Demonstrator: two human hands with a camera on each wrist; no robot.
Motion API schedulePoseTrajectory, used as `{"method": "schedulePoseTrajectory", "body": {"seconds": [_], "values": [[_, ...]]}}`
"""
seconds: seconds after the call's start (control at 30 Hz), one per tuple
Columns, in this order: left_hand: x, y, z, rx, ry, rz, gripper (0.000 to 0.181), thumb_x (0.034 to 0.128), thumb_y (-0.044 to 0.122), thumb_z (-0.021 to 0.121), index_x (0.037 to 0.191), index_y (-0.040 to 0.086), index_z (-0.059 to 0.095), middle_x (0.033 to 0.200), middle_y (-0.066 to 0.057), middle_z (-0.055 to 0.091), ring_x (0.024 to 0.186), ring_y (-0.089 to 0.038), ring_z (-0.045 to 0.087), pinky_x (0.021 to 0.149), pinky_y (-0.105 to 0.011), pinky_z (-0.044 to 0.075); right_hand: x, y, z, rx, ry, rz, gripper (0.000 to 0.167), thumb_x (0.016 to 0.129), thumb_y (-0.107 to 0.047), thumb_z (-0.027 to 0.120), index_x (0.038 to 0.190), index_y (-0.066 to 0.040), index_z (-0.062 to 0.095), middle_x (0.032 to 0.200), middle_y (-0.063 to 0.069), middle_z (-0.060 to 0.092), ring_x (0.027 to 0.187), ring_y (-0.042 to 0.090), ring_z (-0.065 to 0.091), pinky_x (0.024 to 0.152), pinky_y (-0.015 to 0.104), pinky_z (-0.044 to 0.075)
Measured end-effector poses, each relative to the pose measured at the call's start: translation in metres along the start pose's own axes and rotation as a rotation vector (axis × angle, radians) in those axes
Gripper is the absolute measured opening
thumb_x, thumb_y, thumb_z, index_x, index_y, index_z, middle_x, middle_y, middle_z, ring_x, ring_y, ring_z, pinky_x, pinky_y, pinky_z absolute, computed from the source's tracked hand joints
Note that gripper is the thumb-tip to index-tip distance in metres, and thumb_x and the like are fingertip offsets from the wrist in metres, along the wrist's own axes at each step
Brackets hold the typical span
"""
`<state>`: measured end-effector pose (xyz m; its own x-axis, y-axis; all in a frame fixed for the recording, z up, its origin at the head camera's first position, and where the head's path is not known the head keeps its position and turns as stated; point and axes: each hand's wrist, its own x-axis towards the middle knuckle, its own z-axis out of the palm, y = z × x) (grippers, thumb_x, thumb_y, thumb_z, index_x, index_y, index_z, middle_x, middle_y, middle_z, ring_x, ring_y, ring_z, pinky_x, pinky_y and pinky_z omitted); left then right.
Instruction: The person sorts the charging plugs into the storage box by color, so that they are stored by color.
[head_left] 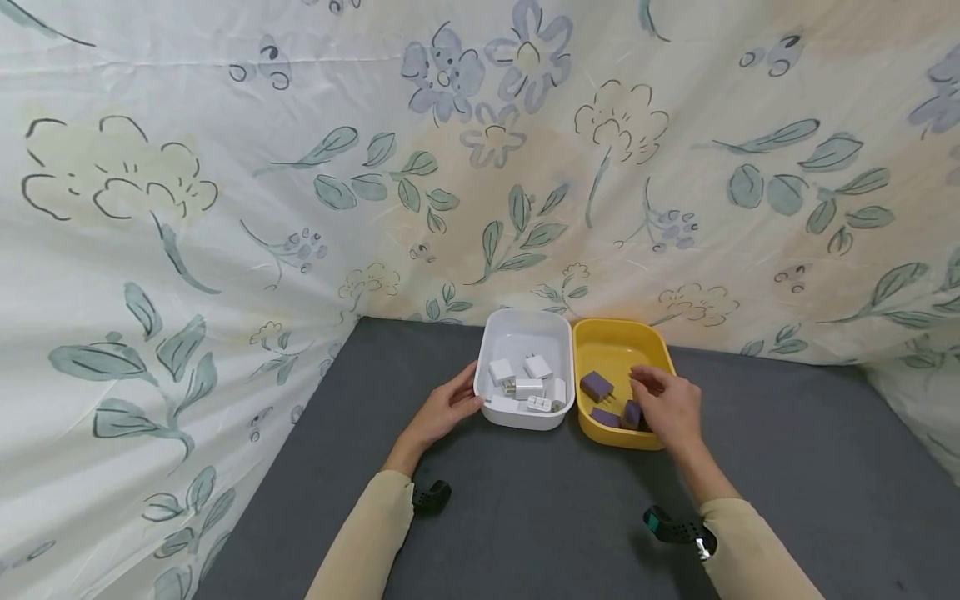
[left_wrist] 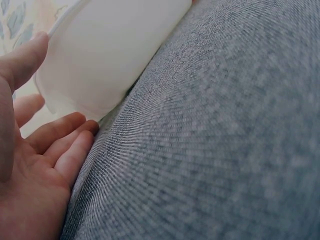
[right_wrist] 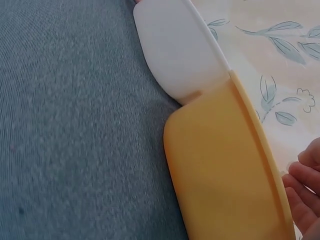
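A white bin (head_left: 527, 422) holds several white charger plugs (head_left: 529, 388). Touching its right side is a yellow bin (head_left: 618, 331) with a few purple charger plugs (head_left: 597, 386) inside. My left hand (head_left: 444, 407) rests against the left side of the white bin. In the left wrist view, the thumb (left_wrist: 31, 57) meets the rim while the other fingers lie loosely extended by the base. Over the right part of the yellow bin is my right hand (head_left: 669, 407), its fingers loosely bent beside a purple plug (head_left: 632, 414). I see nothing between those fingers.
Both bins stand on a dark grey cloth surface (head_left: 510, 508). Right behind them rises a floral fabric backdrop (head_left: 480, 242), which also runs along the left side. A black band (head_left: 432, 497) is on the left wrist and another band (head_left: 675, 527) on the right.
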<state>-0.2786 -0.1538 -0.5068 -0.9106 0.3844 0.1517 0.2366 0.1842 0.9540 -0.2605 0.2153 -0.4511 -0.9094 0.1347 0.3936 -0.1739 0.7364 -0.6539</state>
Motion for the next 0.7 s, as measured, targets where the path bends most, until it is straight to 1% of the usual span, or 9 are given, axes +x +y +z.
{"method": "schedulePoseTrajectory", "body": {"seconds": [0.2, 0.3, 0.4, 0.47, 0.53, 0.57, 0.63, 0.67, 0.7], "values": [[0.000, 0.010, -0.003, -0.009, -0.045, -0.010, 0.073, 0.0974, 0.018, 0.060, 0.156, 0.008, 0.019, 0.152, -0.024, 0.037, 0.141, -0.036, 0.039, 0.111, -0.040, 0.041, -0.004, 0.009, -0.004, -0.029, 0.000, -0.014, 0.028, 0.093, -0.018, 0.064, 0.116, -0.003, 0.071, 0.104, 0.017, 0.074, 0.093, 0.033, 0.071, 0.079, 0.050, 0.057], [0.001, 0.008, -0.002, -0.010, -0.028, -0.015, 0.070, 0.0983, 0.018, 0.059, 0.156, 0.011, 0.020, 0.154, -0.021, 0.036, 0.142, -0.033, 0.038, 0.112, -0.042, 0.039, -0.006, 0.014, -0.005, -0.064, -0.016, -0.042, 0.033, 0.093, -0.020, 0.064, 0.120, -0.002, 0.068, 0.108, 0.019, 0.073, 0.094, 0.036, 0.070, 0.078, 0.051, 0.056], [0.003, 0.003, 0.003, -0.012, -0.004, -0.020, 0.068, 0.1001, 0.016, 0.055, 0.157, 0.013, 0.018, 0.159, -0.015, 0.029, 0.142, -0.033, 0.038, 0.113, -0.047, 0.036, -0.008, 0.019, -0.008, -0.108, -0.026, -0.081, 0.036, 0.093, -0.021, 0.065, 0.122, -0.001, 0.066, 0.109, 0.023, 0.071, 0.094, 0.040, 0.069, 0.075, 0.053, 0.056], [0.006, 0.002, 0.007, 0.015, 0.021, -0.012, 0.067, 0.1011, 0.017, 0.053, 0.157, 0.012, 0.017, 0.162, -0.014, 0.022, 0.143, -0.034, 0.036, 0.114, -0.051, 0.034, -0.008, 0.021, -0.011, -0.144, -0.036, -0.099, 0.037, 0.093, -0.023, 0.064, 0.123, -0.001, 0.065, 0.104, 0.024, 0.072, 0.084, 0.040, 0.069, 0.068, 0.051, 0.056], [0.011, 0.005, 0.010, 0.075, 0.059, -0.017, 0.068, 0.1013, 0.024, 0.053, 0.157, 0.014, 0.016, 0.164, -0.011, 0.016, 0.146, -0.034, 0.031, 0.115, -0.053, 0.032, -0.008, 0.022, -0.013, -0.172, -0.040, -0.123, 0.037, 0.094, -0.024, 0.064, 0.123, -0.001, 0.065, 0.099, 0.024, 0.071, 0.074, 0.037, 0.066, 0.062, 0.048, 0.053], [0.015, 0.008, 0.012, 0.129, 0.078, -0.017, 0.069, 0.1010, 0.030, 0.053, 0.158, 0.015, 0.016, 0.164, -0.010, 0.013, 0.148, -0.034, 0.027, 0.116, -0.055, 0.030, -0.007, 0.022, -0.013, -0.183, -0.045, -0.132, 0.038, 0.094, -0.025, 0.063, 0.124, -0.001, 0.064, 0.101, 0.025, 0.071, 0.067, 0.035, 0.063, 0.058, 0.046, 0.050], [0.023, 0.016, 0.015, 0.265, 0.113, -0.023, 0.074, 0.0982, 0.043, 0.053, 0.158, 0.018, 0.017, 0.165, -0.010, 0.010, 0.150, -0.033, 0.019, 0.116, -0.058, 0.027, -0.004, 0.020, -0.014, -0.204, -0.061, -0.157, 0.042, 0.095, -0.028, 0.062, 0.127, -0.001, 0.061, 0.108, 0.026, 0.069, 0.069, 0.036, 0.062, 0.061, 0.047, 0.049], [0.028, 0.021, 0.017, 0.362, 0.126, -0.030, 0.078, 0.0961, 0.051, 0.053, 0.158, 0.021, 0.016, 0.165, -0.009, 0.009, 0.151, -0.032, 0.015, 0.117, -0.058, 0.026, -0.002, 0.019, -0.013, -0.212, -0.074, -0.168, 0.044, 0.096, -0.030, 0.061, 0.128, 0.000, 0.060, 0.114, 0.026, 0.067, 0.074, 0.038, 0.062, 0.065, 0.050, 0.050], [0.033, 0.026, 0.018, 0.459, 0.129, -0.031, 0.081, 0.0940, 0.057, 0.052, 0.158, 0.023, 0.016, 0.165, -0.008, 0.008, 0.152, -0.031, 0.010, 0.116, -0.059, 0.026, 0.001, 0.018, -0.013, -0.219, -0.089, -0.180, 0.048, 0.096, -0.034, 0.060, 0.129, 0.001, 0.059, 0.123, 0.027, 0.063, 0.084, 0.042, 0.063, 0.072, 0.055, 0.051]]}}
